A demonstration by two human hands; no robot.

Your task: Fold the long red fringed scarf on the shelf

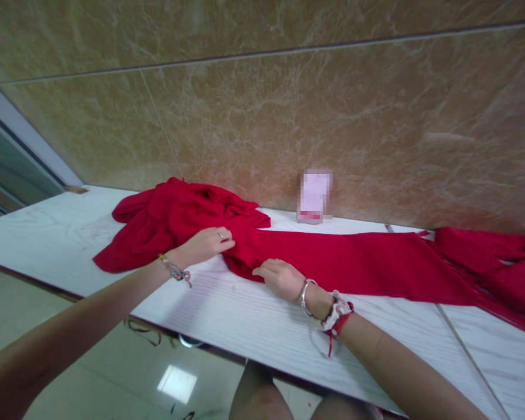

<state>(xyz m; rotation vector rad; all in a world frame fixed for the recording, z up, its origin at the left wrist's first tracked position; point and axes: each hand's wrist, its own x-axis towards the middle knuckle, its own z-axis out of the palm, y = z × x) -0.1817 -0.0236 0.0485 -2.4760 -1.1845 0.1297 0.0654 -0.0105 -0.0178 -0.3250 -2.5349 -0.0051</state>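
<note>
A long piece of red cloth lies flat along the white table, and its left part runs into a loose, crumpled heap of red fabric. My left hand, wearing a ring, is closed with its fingers pinching the cloth at the edge of the heap. Just to the right, my right hand grips the near edge of the same cloth, fingers bent over it. Between the two hands the cloth is folded and slightly raised. Both thumbs are partly hidden.
More red fabric lies bunched at the right end of the white table. A small pinkish box-like item, blurred out, stands against the marbled tile wall. The table's near edge is above my knees.
</note>
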